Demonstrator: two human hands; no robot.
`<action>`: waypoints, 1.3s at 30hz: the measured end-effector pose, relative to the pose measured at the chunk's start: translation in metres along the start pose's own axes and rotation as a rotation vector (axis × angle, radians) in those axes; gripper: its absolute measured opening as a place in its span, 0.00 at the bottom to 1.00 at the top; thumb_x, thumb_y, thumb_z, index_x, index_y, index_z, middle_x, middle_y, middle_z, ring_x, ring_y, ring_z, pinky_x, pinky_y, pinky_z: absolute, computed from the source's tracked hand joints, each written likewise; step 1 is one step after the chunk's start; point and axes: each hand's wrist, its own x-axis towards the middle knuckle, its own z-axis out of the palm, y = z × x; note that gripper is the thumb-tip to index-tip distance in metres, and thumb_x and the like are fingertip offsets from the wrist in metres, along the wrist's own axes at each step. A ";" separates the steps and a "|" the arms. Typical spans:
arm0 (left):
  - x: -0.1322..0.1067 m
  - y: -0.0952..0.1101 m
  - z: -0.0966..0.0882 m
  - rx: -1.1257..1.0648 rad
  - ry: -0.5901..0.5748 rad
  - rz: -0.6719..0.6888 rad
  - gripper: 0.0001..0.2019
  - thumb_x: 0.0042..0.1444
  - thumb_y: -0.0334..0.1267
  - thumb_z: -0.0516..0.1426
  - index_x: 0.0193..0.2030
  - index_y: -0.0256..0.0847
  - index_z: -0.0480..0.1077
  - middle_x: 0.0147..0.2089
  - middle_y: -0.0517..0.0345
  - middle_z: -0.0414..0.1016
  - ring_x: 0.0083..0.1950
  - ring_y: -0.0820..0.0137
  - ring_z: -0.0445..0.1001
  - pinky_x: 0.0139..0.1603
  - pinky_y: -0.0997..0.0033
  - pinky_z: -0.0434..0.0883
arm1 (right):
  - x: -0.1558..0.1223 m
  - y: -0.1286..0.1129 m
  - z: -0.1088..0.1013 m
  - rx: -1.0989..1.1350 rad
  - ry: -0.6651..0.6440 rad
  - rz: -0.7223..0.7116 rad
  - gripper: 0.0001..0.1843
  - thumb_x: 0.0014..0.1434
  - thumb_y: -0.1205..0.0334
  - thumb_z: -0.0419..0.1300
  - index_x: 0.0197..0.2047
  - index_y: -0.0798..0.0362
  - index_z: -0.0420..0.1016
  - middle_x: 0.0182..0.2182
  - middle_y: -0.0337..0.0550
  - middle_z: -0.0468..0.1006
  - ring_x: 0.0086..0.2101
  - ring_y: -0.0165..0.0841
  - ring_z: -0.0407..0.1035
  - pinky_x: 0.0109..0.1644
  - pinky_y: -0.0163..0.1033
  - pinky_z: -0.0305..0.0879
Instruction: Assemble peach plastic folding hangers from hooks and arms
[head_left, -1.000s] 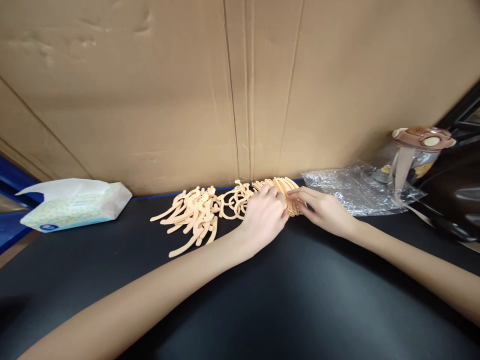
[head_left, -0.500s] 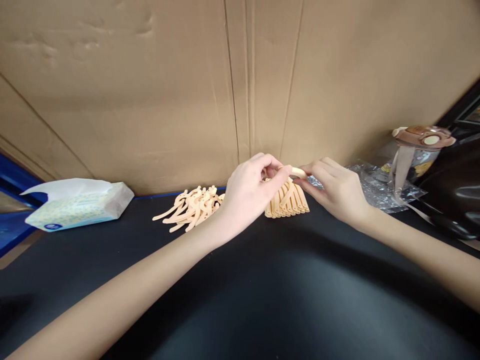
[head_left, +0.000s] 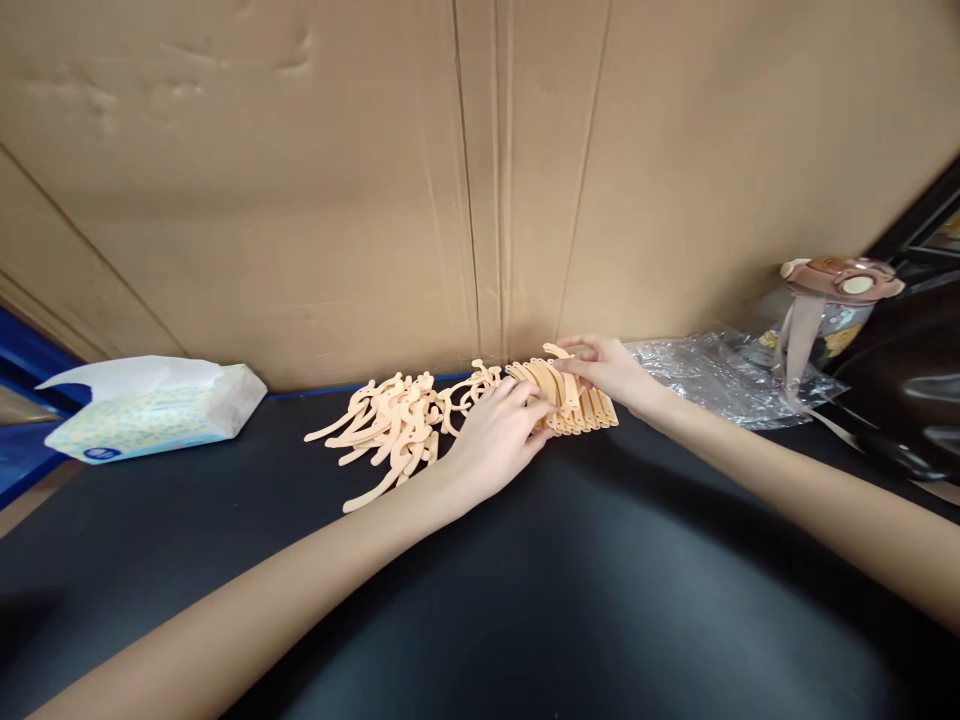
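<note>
My right hand (head_left: 604, 370) pinches a peach-coloured curved strip (head_left: 555, 350) over the back of a neat row. That row of overlapping curved strips (head_left: 600, 410) lies on the black table, small holes showing at the ends. At the row's left end rests my left hand (head_left: 501, 432), palm down, its fingers apart and touching the strips; no held piece shows in it. Left of this hand is a loose pile of similar strips (head_left: 394, 415), some with hooked ends. My left hand and forearm hide part of the pile and of the row.
A tissue pack (head_left: 150, 410) with a tissue sticking out lies at the left. Crumpled clear plastic (head_left: 690, 375) and a strapped bottle (head_left: 836, 310) are at the right, beside a shiny black item (head_left: 915, 370). Brown cardboard (head_left: 337, 200) stands along the table's back edge.
Both hands held one strip together above the row. Now they have lowered and parted; the left has moved slightly left and down onto the row. More strips of the pile show.
</note>
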 end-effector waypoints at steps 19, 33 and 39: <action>0.001 -0.003 0.002 -0.094 -0.006 -0.061 0.11 0.60 0.34 0.55 0.49 0.39 0.68 0.46 0.53 0.73 0.50 0.62 0.68 0.51 0.60 0.67 | -0.020 0.029 -0.042 -0.947 -0.086 -0.810 0.17 0.61 0.70 0.49 0.48 0.49 0.73 0.46 0.48 0.73 0.40 0.36 0.70 0.37 0.38 0.65; 0.007 0.002 0.005 -0.085 -0.016 -0.055 0.09 0.62 0.36 0.53 0.46 0.40 0.72 0.44 0.55 0.72 0.49 0.63 0.67 0.53 0.61 0.66 | -0.028 0.026 -0.048 -1.049 -0.080 -0.953 0.13 0.62 0.71 0.49 0.44 0.54 0.73 0.44 0.49 0.74 0.41 0.38 0.68 0.40 0.41 0.65; 0.007 0.002 0.006 -0.075 -0.019 -0.049 0.09 0.61 0.37 0.54 0.46 0.39 0.71 0.45 0.54 0.72 0.51 0.63 0.66 0.53 0.60 0.66 | -0.031 0.029 -0.043 -1.044 -0.168 -0.959 0.19 0.59 0.75 0.51 0.51 0.51 0.71 0.49 0.49 0.71 0.43 0.39 0.68 0.42 0.42 0.68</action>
